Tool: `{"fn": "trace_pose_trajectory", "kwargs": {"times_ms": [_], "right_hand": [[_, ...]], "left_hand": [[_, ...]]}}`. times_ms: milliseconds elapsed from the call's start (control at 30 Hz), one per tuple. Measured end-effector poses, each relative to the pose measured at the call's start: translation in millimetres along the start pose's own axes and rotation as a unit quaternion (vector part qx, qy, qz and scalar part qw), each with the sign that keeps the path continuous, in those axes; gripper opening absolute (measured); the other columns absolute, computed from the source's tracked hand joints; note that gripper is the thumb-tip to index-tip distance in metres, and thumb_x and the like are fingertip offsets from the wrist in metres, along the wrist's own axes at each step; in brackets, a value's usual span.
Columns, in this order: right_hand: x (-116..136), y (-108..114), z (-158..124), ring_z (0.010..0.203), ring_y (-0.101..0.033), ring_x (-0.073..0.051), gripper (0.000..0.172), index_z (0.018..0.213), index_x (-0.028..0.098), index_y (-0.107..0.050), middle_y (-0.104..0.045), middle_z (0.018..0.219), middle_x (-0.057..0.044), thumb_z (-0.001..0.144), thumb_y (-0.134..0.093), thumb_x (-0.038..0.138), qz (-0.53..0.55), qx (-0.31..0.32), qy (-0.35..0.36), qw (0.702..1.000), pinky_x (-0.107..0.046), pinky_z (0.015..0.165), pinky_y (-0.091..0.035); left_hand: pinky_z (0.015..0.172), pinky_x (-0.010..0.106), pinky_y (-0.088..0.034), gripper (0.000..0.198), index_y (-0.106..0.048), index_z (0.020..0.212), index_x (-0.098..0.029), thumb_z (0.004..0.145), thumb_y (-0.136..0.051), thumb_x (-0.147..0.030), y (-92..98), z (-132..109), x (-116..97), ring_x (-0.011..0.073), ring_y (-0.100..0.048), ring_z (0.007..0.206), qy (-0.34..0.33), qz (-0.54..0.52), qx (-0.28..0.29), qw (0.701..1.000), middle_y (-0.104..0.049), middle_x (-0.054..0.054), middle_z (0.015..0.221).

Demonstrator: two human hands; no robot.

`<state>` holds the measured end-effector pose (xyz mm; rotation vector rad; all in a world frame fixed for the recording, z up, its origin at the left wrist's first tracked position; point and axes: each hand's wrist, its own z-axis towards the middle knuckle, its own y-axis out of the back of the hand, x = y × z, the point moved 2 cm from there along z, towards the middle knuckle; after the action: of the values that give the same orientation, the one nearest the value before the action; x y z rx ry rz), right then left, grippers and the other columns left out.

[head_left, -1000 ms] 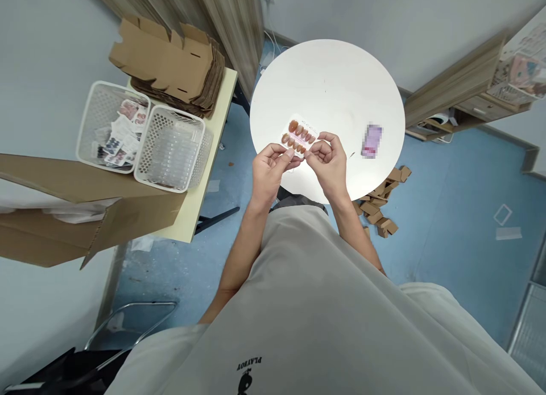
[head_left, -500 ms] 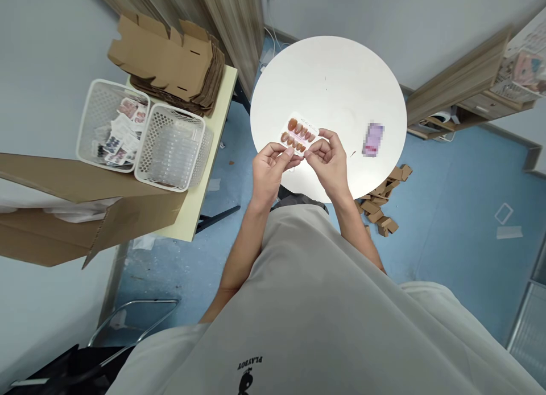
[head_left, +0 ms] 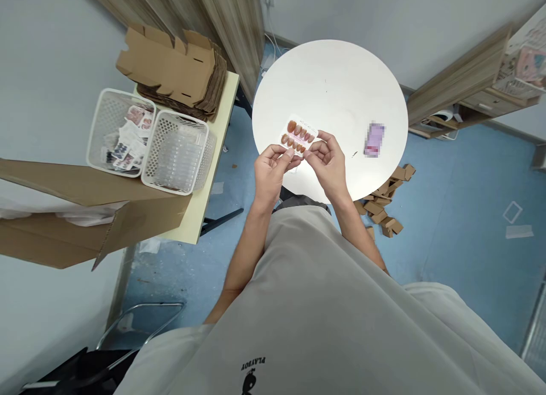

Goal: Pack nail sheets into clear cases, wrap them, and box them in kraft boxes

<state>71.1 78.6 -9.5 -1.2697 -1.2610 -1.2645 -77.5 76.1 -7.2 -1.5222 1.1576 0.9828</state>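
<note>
A white card of press-on nails (head_left: 297, 136), with two rows of orange-brown and pinkish nails, is held above the near part of the round white table (head_left: 333, 82). My left hand (head_left: 271, 170) pinches its lower left edge, thumb on the front. On the right edge, my right hand (head_left: 327, 163) grips the card between thumb and fingers. Something clear seems to lie just below the card, near the left fingertips; I cannot make it out. Both hands are closed, their fingers partly hidden by the card.
On the round table's right lies a blurred purple object (head_left: 374, 140). A side table (head_left: 222, 116) at left bears flat cardboard boxes (head_left: 174, 65), a basket of nail sheets (head_left: 100, 133) and a basket of clear plastic cases (head_left: 147, 176). Small cardboard pieces (head_left: 381, 207) lie on the floor.
The whole view has shifted slightly, with the side table and baskets now a little further right and lower. Both hands keep the same hold on the card.
</note>
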Motion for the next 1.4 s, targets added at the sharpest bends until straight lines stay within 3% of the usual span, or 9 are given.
{"fn": "trace_pose_trajectory", "kwargs": {"times_ms": [233, 400, 500, 667, 900, 1000, 1133, 1267, 1400], "right_hand": [[-1.2, 0.9, -3.6, 0.105, -0.069, -0.021, 0.053, 0.14, 0.035, -0.059, -0.068, 0.12, -0.005, 0.097, -0.078, 0.059, -0.027, -0.03, 0.028, 0.999, -0.037, 0.092, -0.064], [15.7, -0.2, -11.8, 0.11, -0.07, -0.022, 0.043, 0.117, 0.031, -0.067, -0.07, 0.12, -0.006, 0.099, -0.074, 0.069, -0.044, -0.063, 0.032, 0.997, -0.035, 0.092, -0.064], [15.7, -3.3, -11.8, 0.103, -0.071, -0.021, 0.044, 0.105, 0.028, -0.068, -0.07, 0.108, -0.004, 0.097, -0.075, 0.071, -0.014, -0.053, 0.016, 0.998, -0.035, 0.091, -0.065], [-2.4, -2.7, -8.8, 0.098, -0.071, -0.019, 0.046, 0.106, 0.028, -0.071, -0.069, 0.103, -0.003, 0.098, -0.072, 0.073, 0.025, -0.05, 0.001, 0.998, -0.036, 0.09, -0.067], [-7.7, 2.6, -5.1, 0.107, -0.072, -0.02, 0.048, 0.106, 0.028, -0.073, -0.071, 0.106, -0.002, 0.098, -0.072, 0.075, 0.012, -0.056, -0.004, 0.998, -0.035, 0.094, -0.066], [-14.8, 2.5, 0.2, 0.127, -0.069, -0.024, 0.045, 0.108, 0.029, -0.074, -0.072, 0.124, -0.005, 0.097, -0.073, 0.074, 0.008, -0.056, 0.001, 0.998, -0.039, 0.103, -0.064], [-66.2, 8.2, 9.0, 0.135, -0.067, -0.026, 0.051, 0.123, 0.032, -0.07, -0.07, 0.136, -0.006, 0.093, -0.08, 0.071, 0.012, -0.089, -0.041, 0.995, -0.044, 0.112, -0.06], [-142.2, 16.0, 13.7, 0.13, -0.068, -0.027, 0.063, 0.131, 0.029, -0.065, -0.072, 0.127, -0.008, 0.088, -0.083, 0.072, 0.011, -0.092, -0.142, 0.985, -0.046, 0.111, -0.059], [-197.2, 15.5, 17.9, 0.104, -0.072, -0.024, 0.064, 0.119, 0.025, -0.067, -0.072, 0.106, -0.005, 0.08, -0.087, 0.071, 0.009, -0.097, -0.249, 0.964, -0.042, 0.095, -0.064]], "left_hand": [[0.084, 0.03, -0.069, 0.046, -0.059, 0.09, -0.023, 0.092, -0.086, -0.06, 0.0, 1.5, 11.7, 0.0159, -0.081, 0.087, -0.03, 0.018, -0.032, 0.999, -0.073, 0.0, 0.086], [0.093, 0.034, -0.069, 0.034, -0.067, 0.093, -0.024, 0.094, -0.085, -0.053, 0.9, -5.7, 9.1, 0.0198, -0.079, 0.104, -0.113, 0.102, -0.085, 0.985, -0.076, 0.003, 0.099], [0.105, 0.043, -0.068, 0.024, -0.071, 0.093, -0.025, 0.092, -0.088, -0.043, 0.1, -9.4, 5.5, 0.0262, -0.076, 0.124, -0.146, 0.163, -0.075, 0.973, -0.076, 0.006, 0.111], [0.119, 0.058, -0.061, 0.017, -0.073, 0.094, -0.026, 0.095, -0.086, -0.037, 3.3, -5.7, 13.0, 0.0316, -0.07, 0.138, -0.209, 0.219, -0.042, 0.952, -0.075, 0.007, 0.117], [0.118, 0.048, -0.063, 0.022, -0.075, 0.111, -0.024, 0.111, -0.066, -0.044, 5.1, 1.3, 29.0, 0.026, -0.075, 0.131, -0.298, 0.315, -0.014, 0.901, -0.077, 0.008, 0.12], [0.107, 0.039, -0.067, 0.029, -0.075, 0.112, -0.024, 0.11, -0.065, -0.051, 3.4, 3.9, 39.2, 0.0225, -0.078, 0.118, -0.243, 0.252, -0.025, 0.936, -0.078, 0.008, 0.114], [0.098, 0.037, -0.07, 0.036, -0.068, 0.105, -0.023, 0.102, -0.077, -0.058, 6.8, 16.7, 76.1, 0.0196, -0.08, 0.106, -0.045, 0.071, -0.045, 0.995, -0.077, 0.004, 0.106], [0.107, 0.045, -0.067, 0.041, -0.062, 0.097, -0.021, 0.092, -0.09, -0.05, 12.3, 31.4, 130.1, 0.0181, -0.08, 0.099, 0.144, -0.068, -0.02, 0.987, -0.076, 0.003, 0.101], [0.109, 0.05, -0.065, 0.035, -0.06, 0.095, -0.019, 0.091, -0.089, -0.038, 23.5, 41.5, 177.7, 0.0184, -0.079, 0.094, 0.238, -0.066, -0.034, 0.969, -0.075, 0.004, 0.098]]}}
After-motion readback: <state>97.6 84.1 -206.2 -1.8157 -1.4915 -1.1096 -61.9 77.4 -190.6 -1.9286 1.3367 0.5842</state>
